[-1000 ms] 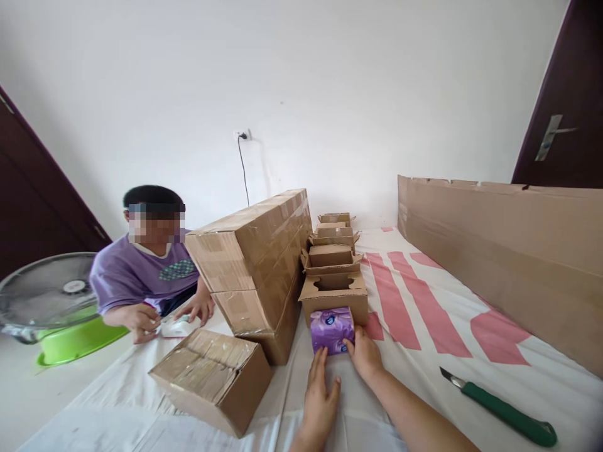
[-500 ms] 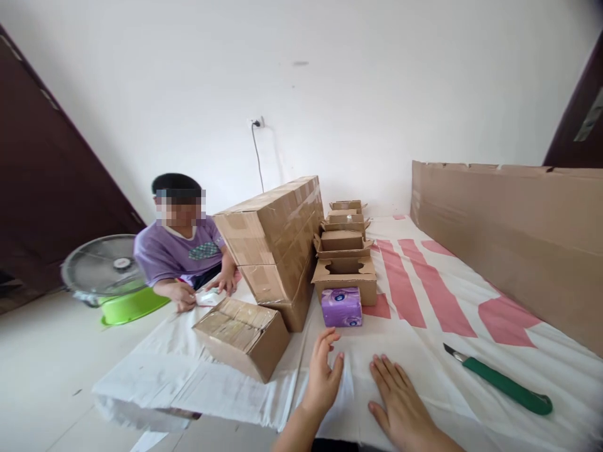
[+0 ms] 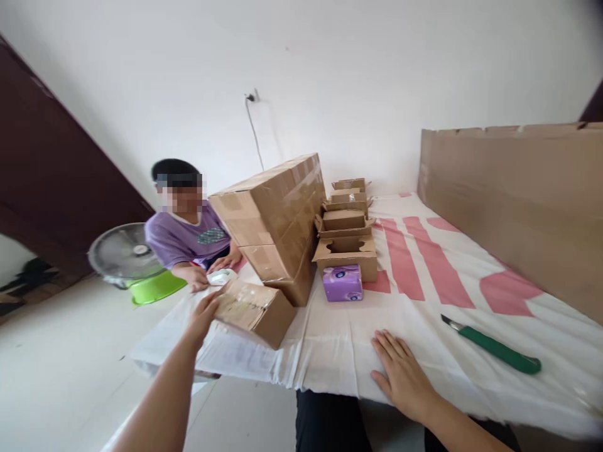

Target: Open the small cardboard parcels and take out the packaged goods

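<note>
My left hand (image 3: 203, 318) reaches to the left end of a small cardboard box (image 3: 276, 319), its fingers bent over the top edge. The box's upper side shows crumpled clear tape and brown flaps. Flat on the white cloth lies my right hand (image 3: 400, 370), palm down, fingers stretched out and holding nothing. Beyond it sits a purple tissue pack (image 3: 343, 284), close in front of an open cardboard box (image 3: 367, 263). A green utility knife (image 3: 499, 349) with its blade out rests on the cloth right of my right hand.
Taped cartons (image 3: 264, 229) stand stacked mid-table, beside a row of open boxes (image 3: 342, 221). A tall cardboard panel (image 3: 513, 207) borders the right side. Across the left corner, a person in a purple shirt (image 3: 188, 242) handles a small white object (image 3: 222, 276). A fan (image 3: 127, 251) stands behind.
My left hand has gone from the table middle leftward onto the small cardboard box, which sits slightly farther right. My right hand stays flat on the cloth. The view has shifted.
</note>
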`<state>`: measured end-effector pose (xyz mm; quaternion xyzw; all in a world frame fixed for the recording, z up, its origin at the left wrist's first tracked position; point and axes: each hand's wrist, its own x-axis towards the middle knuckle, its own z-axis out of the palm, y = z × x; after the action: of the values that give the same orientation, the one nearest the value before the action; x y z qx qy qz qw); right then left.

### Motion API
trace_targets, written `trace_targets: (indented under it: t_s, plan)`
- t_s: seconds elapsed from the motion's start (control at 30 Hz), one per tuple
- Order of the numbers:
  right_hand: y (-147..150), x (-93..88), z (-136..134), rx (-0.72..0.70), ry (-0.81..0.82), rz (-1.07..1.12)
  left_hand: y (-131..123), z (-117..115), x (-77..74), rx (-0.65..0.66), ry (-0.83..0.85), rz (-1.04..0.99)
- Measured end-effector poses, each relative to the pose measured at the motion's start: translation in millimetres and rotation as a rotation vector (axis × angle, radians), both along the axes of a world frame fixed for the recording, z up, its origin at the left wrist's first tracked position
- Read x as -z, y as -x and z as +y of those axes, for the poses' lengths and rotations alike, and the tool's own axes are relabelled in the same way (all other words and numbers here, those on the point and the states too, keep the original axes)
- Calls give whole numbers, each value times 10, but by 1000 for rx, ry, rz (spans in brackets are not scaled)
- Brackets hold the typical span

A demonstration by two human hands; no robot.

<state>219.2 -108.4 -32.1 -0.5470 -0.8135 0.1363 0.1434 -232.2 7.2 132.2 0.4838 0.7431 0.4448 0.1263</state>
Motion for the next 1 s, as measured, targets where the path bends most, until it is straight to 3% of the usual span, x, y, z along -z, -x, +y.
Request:
trace_targets:
  t_s: [0.1,0.17,0.27,0.37,0.43,0.57,0.67,0.83,0.93,1.0]
  plan:
    - [-9,-65,-3,-14,11,12,-31,-249,315,22,95,-54]
    - [-7,-103,-9,-5,26,23,-192,-431,488,46,114,-1]
    - [23,-156,-27,14,49,44,-697,-695,712,82,113,125]
    - [16,-195,-31,35,-12,122,-1352,-942,892,-4,13,227]
    - [-94,-219,-20,73,-69,164,-1695,-1081,979,113,-58,283]
    - [-672,-294,-18,253,-143,149,-1957,-1215,1069,521,-193,333]
    - [-1244,-331,-47,423,-224,92,-1966,-1187,1073,695,-246,326]
    - [-1813,-198,-126,645,-227,-38,-2096,-1081,1043,759,-281,240]
    - [-1921,-134,-127,607,-246,-70,-2238,-1092,1051,720,-325,197]
    - [-1937,-208,-67,553,-318,-51,-2324,-1129,1062,684,-342,202]
